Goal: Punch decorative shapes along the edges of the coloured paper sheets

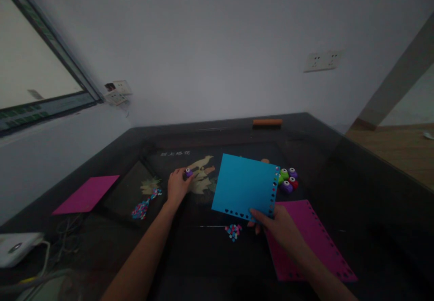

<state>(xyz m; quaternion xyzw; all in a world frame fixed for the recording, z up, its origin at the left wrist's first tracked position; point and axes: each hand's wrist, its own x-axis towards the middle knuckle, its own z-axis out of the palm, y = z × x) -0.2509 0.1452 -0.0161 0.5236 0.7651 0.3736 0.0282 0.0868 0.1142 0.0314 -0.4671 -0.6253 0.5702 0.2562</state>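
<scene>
My left hand (176, 187) is closed around a small purple craft punch (188, 173) over the dark tabletop, left of a blue sheet of paper. My right hand (280, 228) pinches that blue paper (242, 185) by its near right corner, tilted above the table. Small shaped holes run along the paper's near and right edges. Just beyond its right edge several punches (288, 185) in purple, green and red stand together. Under my right forearm lies a magenta sheet (305, 226) with holes along its edges. Below the blue paper is a small pile of punched paper bits (233, 232).
Further left lie another heap of colored paper bits (140, 209) and a magenta sheet (88, 194). A white device (20, 249) with cables sits at the near left. An orange-brown bar (267, 122) rests at the table's far edge, before the wall.
</scene>
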